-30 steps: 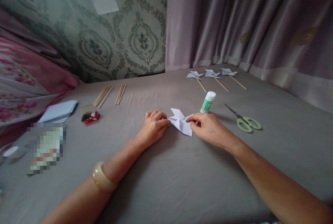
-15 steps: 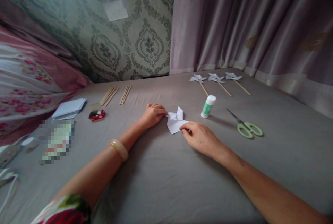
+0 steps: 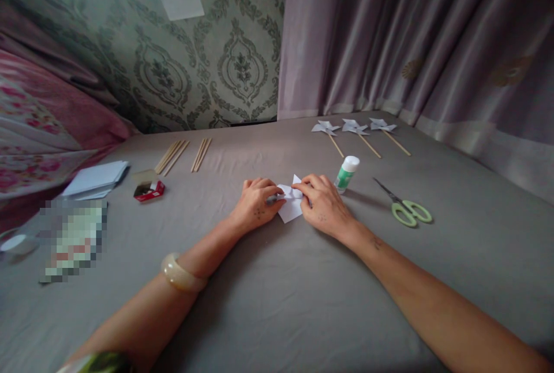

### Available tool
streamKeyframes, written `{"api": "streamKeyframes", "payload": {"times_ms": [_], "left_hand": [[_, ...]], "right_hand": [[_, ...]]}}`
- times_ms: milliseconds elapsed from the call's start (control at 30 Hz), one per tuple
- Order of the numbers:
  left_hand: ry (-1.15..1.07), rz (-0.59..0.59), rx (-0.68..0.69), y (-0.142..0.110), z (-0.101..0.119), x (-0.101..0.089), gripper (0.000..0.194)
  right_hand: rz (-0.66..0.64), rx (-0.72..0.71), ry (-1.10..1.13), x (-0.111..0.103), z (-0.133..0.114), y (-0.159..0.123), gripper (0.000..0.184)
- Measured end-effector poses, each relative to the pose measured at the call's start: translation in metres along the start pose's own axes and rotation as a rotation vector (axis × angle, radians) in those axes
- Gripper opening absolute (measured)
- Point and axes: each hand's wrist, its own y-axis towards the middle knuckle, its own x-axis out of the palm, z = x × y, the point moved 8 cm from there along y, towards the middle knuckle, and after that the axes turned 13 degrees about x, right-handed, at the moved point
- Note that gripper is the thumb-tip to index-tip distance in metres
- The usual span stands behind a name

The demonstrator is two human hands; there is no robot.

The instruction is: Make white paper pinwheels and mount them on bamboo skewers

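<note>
Between my hands is a white paper pinwheel [image 3: 291,211] with folded blades, lying on the grey cloth. My left hand [image 3: 256,204] grips its left side between thumb and fingers. From the right, my right hand [image 3: 324,202] pinches another part of it, fingers over the upper folds. The fingers hide much of the pinwheel's middle. Just beyond my right hand a glue stick [image 3: 346,175] with a white cap stands upright. Scissors [image 3: 403,205] with green handles lie farther right, their blades pointing away.
Three finished-looking pinwheels on sticks [image 3: 355,127] lie at the back right. Loose wooden sticks [image 3: 172,156], a small open red box [image 3: 149,189], a stack of white paper [image 3: 96,179] and a blurred packet [image 3: 75,240] lie on the left. A curtain [image 3: 346,38] hangs behind.
My right hand has moved up and inward over the pinwheel's folds. My left thumb has come round onto its near left side. The view has shifted slightly.
</note>
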Motion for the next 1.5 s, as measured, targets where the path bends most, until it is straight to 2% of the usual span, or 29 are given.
{"api": "streamKeyframes", "payload": {"times_ms": [267, 1000, 1500], "left_hand": [[0.003, -0.051, 0.043, 0.001, 0.004, 0.006, 0.016], [0.008, -0.079, 0.096, 0.001, 0.007, 0.012, 0.017], [0.003, -0.187, 0.118, 0.003, 0.013, 0.010, 0.029]], "right_hand": [[-0.042, 0.012, -0.102, 0.016, -0.001, 0.002, 0.046], [-0.034, -0.008, -0.181, 0.017, -0.003, 0.001, 0.032], [-0.009, -0.040, -0.218, 0.017, -0.006, -0.002, 0.028]]}}
